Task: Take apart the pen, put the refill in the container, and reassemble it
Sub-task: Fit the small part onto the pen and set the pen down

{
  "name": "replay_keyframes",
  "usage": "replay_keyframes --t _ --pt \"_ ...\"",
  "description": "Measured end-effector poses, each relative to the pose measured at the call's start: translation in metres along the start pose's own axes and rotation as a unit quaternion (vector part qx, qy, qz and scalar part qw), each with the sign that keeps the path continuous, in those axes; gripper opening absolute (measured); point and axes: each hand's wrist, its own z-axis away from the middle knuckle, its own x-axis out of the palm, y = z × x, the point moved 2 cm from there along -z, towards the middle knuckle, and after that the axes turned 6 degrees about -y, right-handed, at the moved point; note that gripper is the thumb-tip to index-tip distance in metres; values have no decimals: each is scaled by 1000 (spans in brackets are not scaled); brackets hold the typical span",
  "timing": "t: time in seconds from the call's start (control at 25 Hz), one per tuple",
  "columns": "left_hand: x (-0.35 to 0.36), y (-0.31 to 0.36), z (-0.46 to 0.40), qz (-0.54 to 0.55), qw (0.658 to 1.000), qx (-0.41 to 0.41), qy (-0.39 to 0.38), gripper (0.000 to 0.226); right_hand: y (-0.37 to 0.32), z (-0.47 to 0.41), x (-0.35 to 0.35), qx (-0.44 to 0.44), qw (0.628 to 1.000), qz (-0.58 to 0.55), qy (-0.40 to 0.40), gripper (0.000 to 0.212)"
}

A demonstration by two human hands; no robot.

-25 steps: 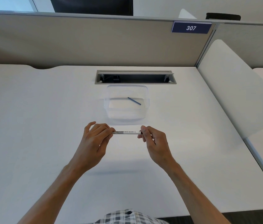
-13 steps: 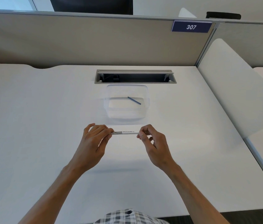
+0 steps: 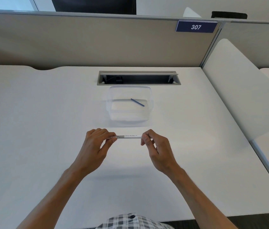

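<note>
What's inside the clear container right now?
One thin blue refill lies diagonally on the floor of the clear container; nothing else shows inside. The pen is outside it, held at both ends, its tips covered by the hands.

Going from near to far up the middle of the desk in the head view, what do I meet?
Pen held between left hand and right hand → clear container → blue refill lying inside it → cable slot → partition.

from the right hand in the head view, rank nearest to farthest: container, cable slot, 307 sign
From the right hand:
1. Container, just beyond the hands, centre of the desk.
2. Cable slot, behind the container.
3. 307 sign, up on the partition, far right.
</note>
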Motion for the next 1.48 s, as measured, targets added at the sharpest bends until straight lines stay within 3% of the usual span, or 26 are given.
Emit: replay_keyframes --t 0.16,0.68,0.88,1.0,1.08,1.2,1.28,1.48 --pt "0 4 -2 -16 999 15 28 14 -4 -1 2 12 999 -43 9 37" --pt "0 15 -4 -109 989 68 72 15 -8 -4 8 64 981 -184 9 41" --pt "-4 8 -3 -118 988 72 69 12 -11 -7 5 77 979 -189 -12 45" --pt "-4 5 1 -110 991 55 59 14 -11 -3 4 71 989 -131 -5 49" --pt "-4 3 0 -101 992 45 54 16 -10 1 2 50 997 -58 7 37" --pt "-8 2 1 -90 994 33 59 18 -13 3 -3 -37 995 95 15 17" --pt "-10 1 0 -79 995 28 57 18 -15 0 -5 -99 977 187 27 17" --pt "-14 5 -5 -42 997 25 54 19 -15 -3 -10 -125 970 207 39 24"
